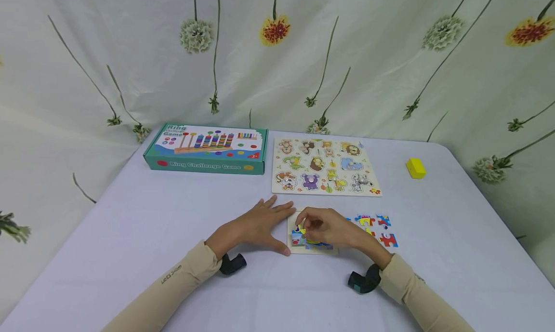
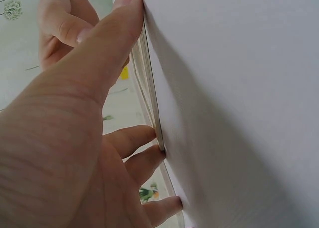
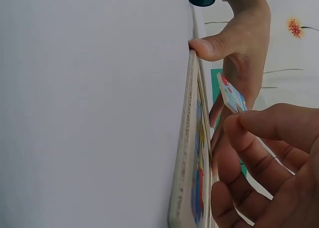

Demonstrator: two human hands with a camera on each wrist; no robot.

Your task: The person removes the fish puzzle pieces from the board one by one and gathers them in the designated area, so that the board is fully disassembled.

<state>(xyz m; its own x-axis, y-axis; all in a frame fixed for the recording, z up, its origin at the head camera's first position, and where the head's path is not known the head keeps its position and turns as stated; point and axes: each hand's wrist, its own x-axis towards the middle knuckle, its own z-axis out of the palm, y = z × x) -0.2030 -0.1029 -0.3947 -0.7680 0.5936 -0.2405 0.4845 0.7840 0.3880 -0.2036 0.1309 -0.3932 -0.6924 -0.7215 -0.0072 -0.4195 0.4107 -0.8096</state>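
At the left, a green-edged Ring Challenge Game box point(image 1: 205, 166) lies flat toward the back of the white-covered table point(image 1: 173, 216). Next, the left hand point(image 1: 257, 226) rests with fingers spread wide, its thumb and fingertips touching the left edge of a small puzzle tray point(image 1: 303, 251) (colored pieces lie inside its pale rim). Behind the tray lies a larger animal puzzle board point(image 1: 318, 195). Over the tray, the right hand point(image 1: 331, 228) pinches a puzzle piece point(image 3: 231, 96) between thumb and index finger, the other fingers curled; the piece is tilted, raised clear of the tray (best seen from the right wrist). Farther right lie loose pieces point(image 1: 388, 240), then, farther back, a yellow block point(image 1: 416, 168).
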